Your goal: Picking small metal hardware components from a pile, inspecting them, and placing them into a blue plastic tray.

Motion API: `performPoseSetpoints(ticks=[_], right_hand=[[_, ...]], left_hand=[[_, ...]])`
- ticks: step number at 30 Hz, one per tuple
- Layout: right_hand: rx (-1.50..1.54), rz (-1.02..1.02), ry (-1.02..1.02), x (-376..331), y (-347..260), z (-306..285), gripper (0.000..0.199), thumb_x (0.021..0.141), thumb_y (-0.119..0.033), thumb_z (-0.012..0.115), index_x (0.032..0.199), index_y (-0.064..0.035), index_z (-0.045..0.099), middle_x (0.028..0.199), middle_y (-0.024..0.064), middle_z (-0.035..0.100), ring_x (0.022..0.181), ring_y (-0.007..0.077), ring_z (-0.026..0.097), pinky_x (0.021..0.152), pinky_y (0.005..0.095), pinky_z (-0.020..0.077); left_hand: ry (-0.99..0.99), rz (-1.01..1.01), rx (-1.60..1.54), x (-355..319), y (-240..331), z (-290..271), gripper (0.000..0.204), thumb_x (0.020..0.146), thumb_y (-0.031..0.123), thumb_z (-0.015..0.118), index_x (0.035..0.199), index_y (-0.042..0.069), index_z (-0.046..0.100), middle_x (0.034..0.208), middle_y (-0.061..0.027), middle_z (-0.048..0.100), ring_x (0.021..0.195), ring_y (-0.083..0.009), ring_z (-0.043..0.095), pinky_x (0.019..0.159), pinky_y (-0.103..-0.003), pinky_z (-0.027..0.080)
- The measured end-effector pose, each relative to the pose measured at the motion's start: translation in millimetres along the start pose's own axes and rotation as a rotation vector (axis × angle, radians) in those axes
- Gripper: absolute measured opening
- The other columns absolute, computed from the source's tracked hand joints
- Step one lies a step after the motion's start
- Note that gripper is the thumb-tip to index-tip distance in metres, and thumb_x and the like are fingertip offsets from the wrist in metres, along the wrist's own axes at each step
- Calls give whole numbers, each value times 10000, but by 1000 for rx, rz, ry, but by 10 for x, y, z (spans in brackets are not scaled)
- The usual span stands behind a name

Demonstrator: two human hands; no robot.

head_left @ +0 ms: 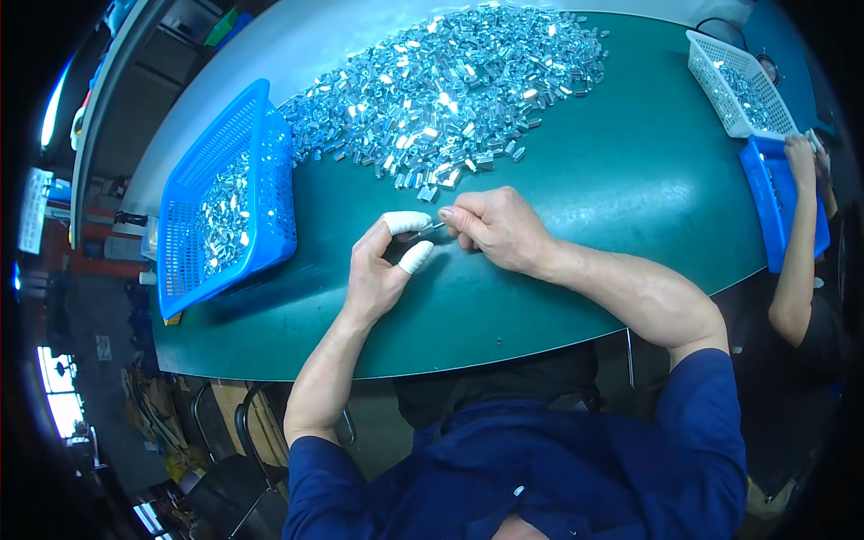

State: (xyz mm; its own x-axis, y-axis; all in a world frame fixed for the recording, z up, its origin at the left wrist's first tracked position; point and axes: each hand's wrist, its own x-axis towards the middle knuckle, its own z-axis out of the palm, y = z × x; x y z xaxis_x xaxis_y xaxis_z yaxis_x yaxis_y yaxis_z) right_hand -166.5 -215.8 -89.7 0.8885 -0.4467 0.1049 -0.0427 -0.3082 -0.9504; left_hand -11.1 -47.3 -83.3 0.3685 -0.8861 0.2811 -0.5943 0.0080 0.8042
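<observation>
Metal piece (430, 229): frame centre, between your hands, long axis running left-right.
Your left hand (385, 270): taped fingertips pinch its left end.
Your right hand (493, 227): fingers closed on its right end.
Blue basket (261, 180): upper left, holding metal pieces.

Baskets flank a green worktable (630, 180).
A blue basket (225, 198) sits left; a white basket (733, 85) and blue tray (774, 202) sit right.

My left hand (382, 265) half-curled, white cots on thumb and forefinger; my right hand (495, 225) closed in pinch, fingertips meeting left's; both forearms bare, angled inward.
</observation>
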Motion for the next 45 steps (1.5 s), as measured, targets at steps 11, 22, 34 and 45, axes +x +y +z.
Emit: performPoseSetpoints(ticks=[11,22,34,45], right_hand=[[-76,-306,99,4,23,32,238,964,-269,708,922,-36,725,791,141,709,734,333,699,655,439,520],[-72,-50,-16,-8,-11,42,347,1033,-274,628,815,-16,709,647,75,673,563,176,635,551,353,483],[198,-62,150,43,76,-56,432,1085,-331,568,803,-22,676,639,37,654,572,99,595,527,297,457],[213,-36,167,56,92,-77,430,1082,-337,575,806,-24,680,638,39,660,568,97,591,522,295,446]], left_hand=[[-23,-99,34,-8,-7,-50,188,929,87,772,1096,7,744,1071,-93,754,1026,-193,710,916,-319,545],[108,225,246,8,-18,33,228,826,48,828,1038,32,746,994,-127,753,889,-313,714,768,-383,567],[310,308,550,-23,333,-684,189,861,35,813,1039,44,750,1000,-112,756,907,-278,724,816,-373,566],[399,60,739,467,261,-1382,344,929,80,735,1270,44,700,1262,-178,694,1185,-352,651,1005,-459,512]])
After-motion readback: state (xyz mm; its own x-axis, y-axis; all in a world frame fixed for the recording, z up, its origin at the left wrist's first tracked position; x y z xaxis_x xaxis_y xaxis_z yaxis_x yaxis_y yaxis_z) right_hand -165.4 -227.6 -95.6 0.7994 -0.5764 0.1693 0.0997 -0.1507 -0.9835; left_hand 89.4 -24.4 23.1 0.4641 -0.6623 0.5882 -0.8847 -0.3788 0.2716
